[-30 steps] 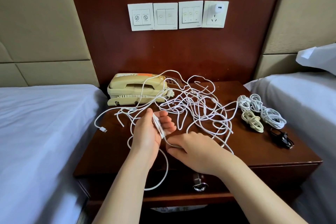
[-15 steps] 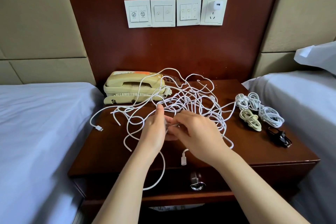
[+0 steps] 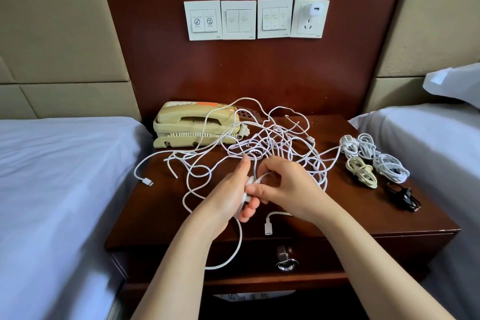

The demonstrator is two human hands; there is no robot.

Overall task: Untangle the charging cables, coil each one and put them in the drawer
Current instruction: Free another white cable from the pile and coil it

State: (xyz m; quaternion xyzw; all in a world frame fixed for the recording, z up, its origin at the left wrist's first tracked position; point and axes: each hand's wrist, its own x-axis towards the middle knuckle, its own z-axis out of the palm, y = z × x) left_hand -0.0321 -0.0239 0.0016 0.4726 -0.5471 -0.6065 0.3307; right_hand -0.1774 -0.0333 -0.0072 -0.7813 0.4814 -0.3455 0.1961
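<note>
A tangle of white charging cables (image 3: 275, 143) sprawls over the middle of the wooden nightstand (image 3: 363, 221). My left hand (image 3: 231, 192) holds a small coil of white cable against its palm, thumb up. My right hand (image 3: 283, 184) pinches the same cable beside that coil. One loop hangs over the front edge, and a plug end (image 3: 268, 228) dangles below my right hand. Three white and cream coiled cables (image 3: 368, 158) and a black one (image 3: 402, 197) lie at the right. The drawer (image 3: 324, 260) with its metal ring pull (image 3: 285, 264) is closed.
A beige telephone (image 3: 194, 125) stands at the back left of the nightstand. Beds with white sheets (image 3: 52, 176) flank it on both sides. Wall switches and a socket with a white charger (image 3: 315, 10) are mounted above.
My right hand rose from the tabletop to meet the left hand. The cable has been wound into a small coil in my left palm, and a plug end now dangles at the front edge.
</note>
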